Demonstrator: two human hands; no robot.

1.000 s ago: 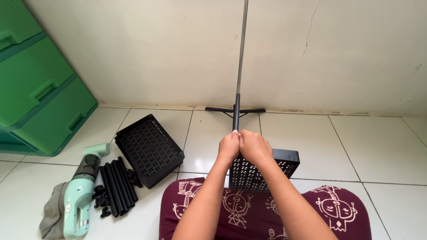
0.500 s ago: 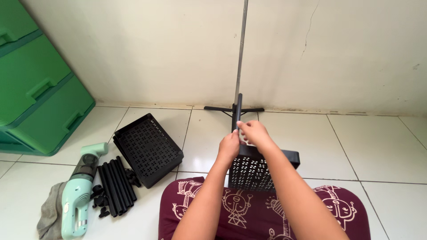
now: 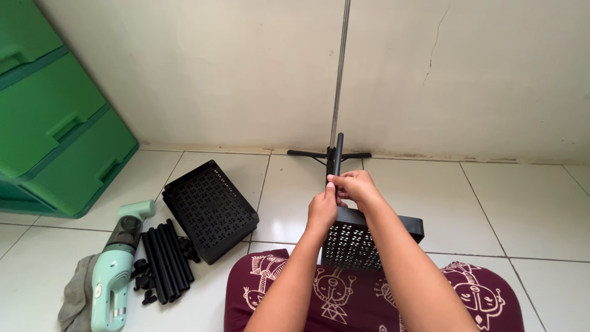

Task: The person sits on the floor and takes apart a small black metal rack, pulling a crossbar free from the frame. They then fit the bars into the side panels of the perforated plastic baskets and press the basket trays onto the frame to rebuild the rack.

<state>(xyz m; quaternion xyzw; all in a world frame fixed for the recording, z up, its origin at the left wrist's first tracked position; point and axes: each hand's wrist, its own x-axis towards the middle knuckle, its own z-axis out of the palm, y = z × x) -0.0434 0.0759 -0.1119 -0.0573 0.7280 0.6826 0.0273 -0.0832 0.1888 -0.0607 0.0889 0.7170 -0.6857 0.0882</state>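
Green drawer unit (image 3: pixel 55 117) standing far left by wall. Handheld vacuum (image 3: pixel 114 270), loose black tubes (image 3: pixel 166 261), black perforated tray (image 3: pixel 209 209) lying on floor tiles. Left hand (image 3: pixel 322 209) gripping upright black tube (image 3: pixel 337 154). Right hand (image 3: pixel 356 186) closing around same tube, apparently pinching. Tube standing in corner of black perforated basket (image 3: pixel 362 240) on lap.

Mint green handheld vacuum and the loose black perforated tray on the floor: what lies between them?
In the head view, a bundle of black tubes with a few small black connector pieces lies on the floor tiles between the handheld vacuum and the perforated tray.
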